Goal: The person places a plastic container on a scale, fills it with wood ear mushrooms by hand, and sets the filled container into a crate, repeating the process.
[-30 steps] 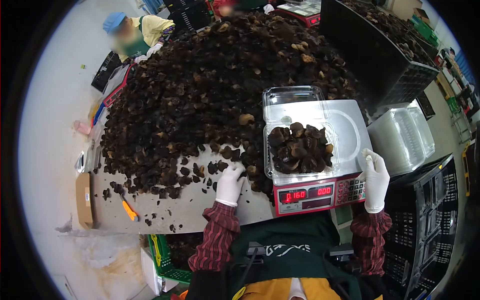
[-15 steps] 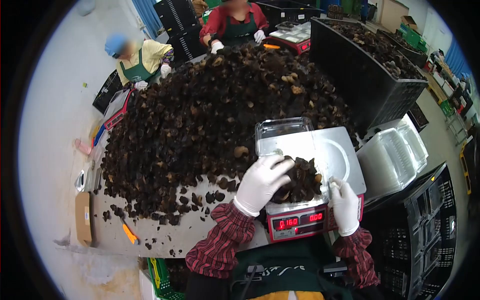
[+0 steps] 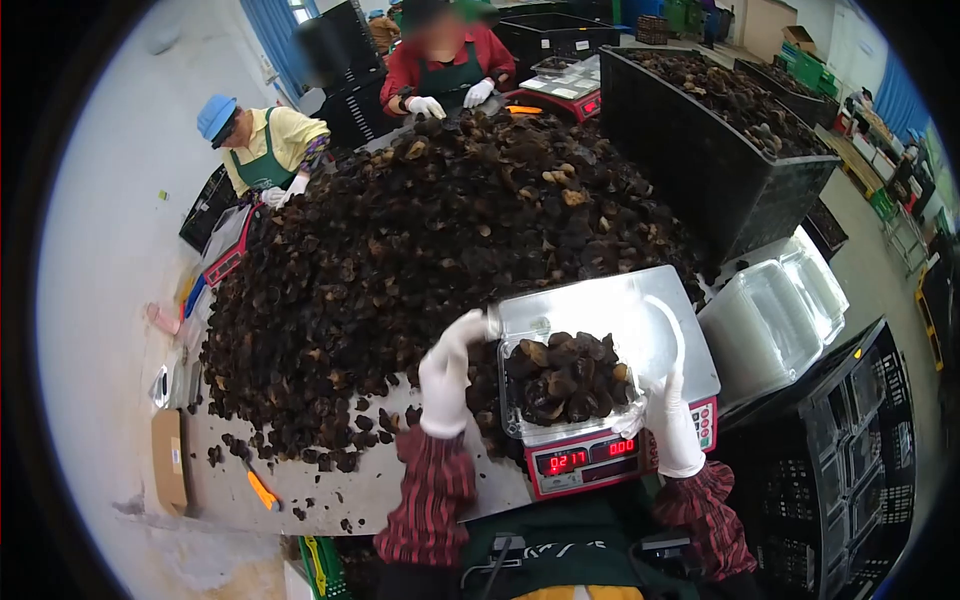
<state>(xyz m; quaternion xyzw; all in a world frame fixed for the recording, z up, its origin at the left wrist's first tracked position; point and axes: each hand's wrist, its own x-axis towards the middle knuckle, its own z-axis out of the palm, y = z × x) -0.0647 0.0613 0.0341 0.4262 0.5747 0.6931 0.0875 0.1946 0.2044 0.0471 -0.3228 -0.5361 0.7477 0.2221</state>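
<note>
On the steel plate of a red weighing scale [image 3: 583, 457] sits a clear plastic clamshell box [image 3: 560, 432], loaded with dark wood ear mushrooms [image 3: 568, 378]. The display reads 0.217. My left hand [image 3: 446, 375], in a white glove, is raised at the box's back left; its bent fingertips, slightly blurred, meet the corner of the clear lid. At the box's right edge is my right hand [image 3: 678, 430], also gloved; its thumb side is against the plastic and its fingers point away from me, partly smeared. Beyond the scale rises a large mushroom heap [image 3: 400, 260].
Stacked clear boxes [image 3: 765, 325] stand right of the scale, below a tall black crate [image 3: 715, 150] of mushrooms. An orange-handled tool [image 3: 262, 490] lies on the table [image 3: 400, 500] at left. Two co-workers, one in a red top [image 3: 400, 75] and one in yellow [image 3: 290, 140], work across the heap.
My left hand has moved left off the mushrooms, and the lid no longer lies flat behind the box. The reading has gone from 0.160 to 0.217. My right hand has shifted slightly left.
</note>
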